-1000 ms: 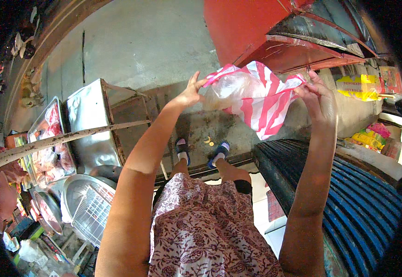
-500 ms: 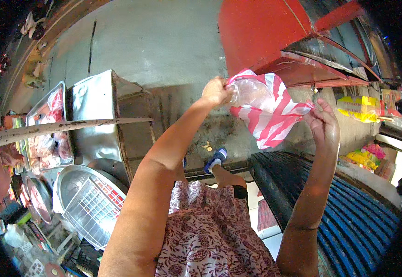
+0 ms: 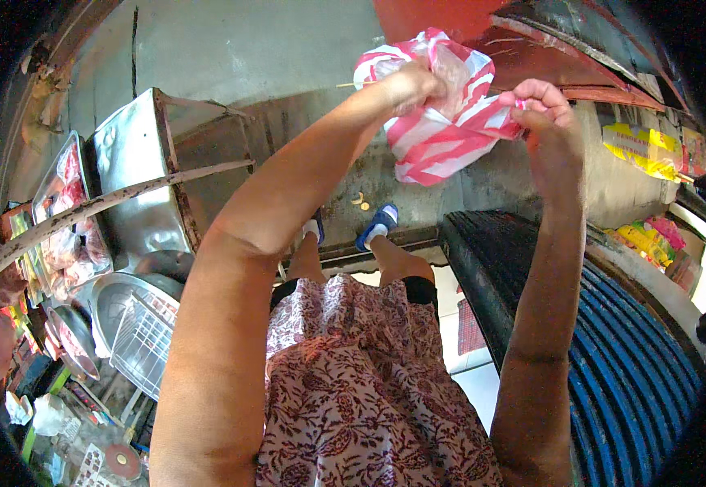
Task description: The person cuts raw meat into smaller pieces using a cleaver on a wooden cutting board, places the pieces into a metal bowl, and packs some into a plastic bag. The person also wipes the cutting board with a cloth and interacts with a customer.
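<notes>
A red-and-white striped plastic bag (image 3: 442,150) is bunched open at the top middle of the view, with crumpled clear plastic (image 3: 454,81) inside its mouth. My left hand (image 3: 410,88) is closed at the bag's mouth on the clear plastic; its fingertips are partly hidden in it. My right hand (image 3: 541,109) pinches the twisted right end of the striped bag. A thin pale stick (image 3: 345,85) pokes out left of my left hand; I cannot tell what it belongs to.
At left are a rusty rail (image 3: 61,231), a metal box (image 3: 130,162), a tray of meat (image 3: 69,252) and a wire rack (image 3: 142,345). A red metal structure (image 3: 426,16) stands ahead. At right are yellow packages (image 3: 637,150) and a blue ribbed shutter (image 3: 621,373).
Both hands and the bag have moved upward in the view. My left hand has gone from the bag's left edge into its mouth, and the bag has bunched up more.
</notes>
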### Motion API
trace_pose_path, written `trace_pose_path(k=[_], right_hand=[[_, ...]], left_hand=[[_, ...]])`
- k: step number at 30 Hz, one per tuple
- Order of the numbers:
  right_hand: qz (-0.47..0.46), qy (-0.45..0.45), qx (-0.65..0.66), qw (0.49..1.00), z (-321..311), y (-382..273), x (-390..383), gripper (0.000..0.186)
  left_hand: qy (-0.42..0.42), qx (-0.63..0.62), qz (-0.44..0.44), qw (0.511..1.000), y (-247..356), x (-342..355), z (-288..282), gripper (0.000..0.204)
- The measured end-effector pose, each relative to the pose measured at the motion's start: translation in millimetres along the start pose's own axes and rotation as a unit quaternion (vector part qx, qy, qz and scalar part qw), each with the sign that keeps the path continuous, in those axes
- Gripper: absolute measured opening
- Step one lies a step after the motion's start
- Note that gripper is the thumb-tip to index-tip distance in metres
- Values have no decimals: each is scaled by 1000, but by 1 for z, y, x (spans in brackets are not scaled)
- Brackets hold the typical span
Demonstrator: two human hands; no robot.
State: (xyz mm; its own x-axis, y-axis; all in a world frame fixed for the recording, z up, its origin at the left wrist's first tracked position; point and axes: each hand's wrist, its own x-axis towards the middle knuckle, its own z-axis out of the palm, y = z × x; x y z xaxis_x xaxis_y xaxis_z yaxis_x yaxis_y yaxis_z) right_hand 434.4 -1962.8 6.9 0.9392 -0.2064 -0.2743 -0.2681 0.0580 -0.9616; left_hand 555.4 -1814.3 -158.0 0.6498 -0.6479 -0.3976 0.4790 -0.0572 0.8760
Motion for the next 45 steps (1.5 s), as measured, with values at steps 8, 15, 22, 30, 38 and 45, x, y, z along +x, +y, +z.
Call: trace_pose_path(k=[8, 15, 22, 30, 38, 45], right_hand=[[8, 95, 140, 986, -22, 32, 4, 18], [29, 120, 166, 978, -30, 38, -19, 15], [41, 153, 137, 978, -36, 41, -30, 18], [77, 83, 164, 980, -34, 24, -22, 25], [-66, 93, 178, 977, -54, 22, 6, 24], [-385, 67, -432, 813, 11, 46, 15, 54]], left_hand=[[10, 411, 53, 910, -32, -9, -47, 31], [37, 323, -4, 946, -14, -42, -102, 23], [83, 204, -87, 971, -24, -74, -102, 25], [-55, -374, -2, 926, 19, -71, -23, 14], [-45, -274, 96, 956, 57, -70, -68, 17], [-59, -262, 82, 960, 83, -71, -69, 18]])
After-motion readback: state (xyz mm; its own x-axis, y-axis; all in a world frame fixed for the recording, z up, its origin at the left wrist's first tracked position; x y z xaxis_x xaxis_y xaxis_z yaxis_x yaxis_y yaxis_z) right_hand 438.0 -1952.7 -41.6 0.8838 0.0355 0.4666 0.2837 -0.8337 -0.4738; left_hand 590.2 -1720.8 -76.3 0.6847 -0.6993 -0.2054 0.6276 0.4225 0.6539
